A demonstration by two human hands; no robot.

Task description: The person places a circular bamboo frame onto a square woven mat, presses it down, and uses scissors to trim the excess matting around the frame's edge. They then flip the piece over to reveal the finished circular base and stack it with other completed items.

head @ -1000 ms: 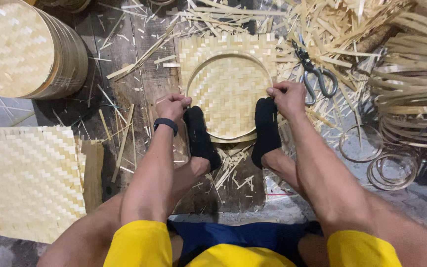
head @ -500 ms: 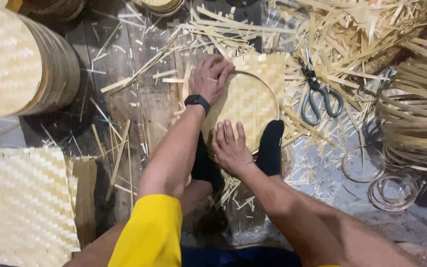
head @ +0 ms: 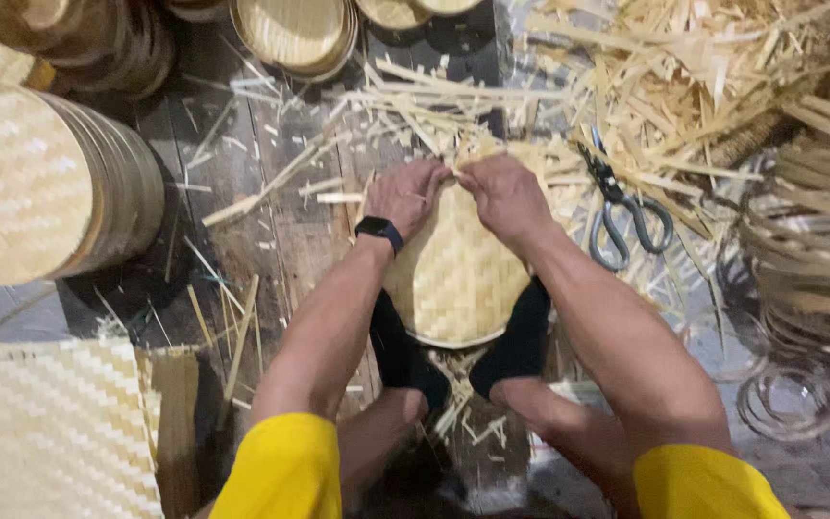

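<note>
Both hands risen to far rim, left hand (head: pixel 407 195), right hand (head: pixel 503 195), woven tray (head: pixel 453 279)

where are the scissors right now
In the head view, the grey metal scissors lie on the floor among pale bamboo strips, just right of the right hand and the round woven bamboo tray.

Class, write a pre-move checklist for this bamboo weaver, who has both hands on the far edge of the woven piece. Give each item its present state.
1. Left hand on the far edge of the woven mat: ok.
2. Right hand on the same edge, beside the left: ok.
3. Both black-socked feet pressed against the mat's near sides: ok.
4. Scissors lying apart from both hands, to the right: ok.
5. Hoop seated evenly under the mat: cannot tell, hidden.
6. Floor around the mat free of loose bamboo strips: not ok.
</note>
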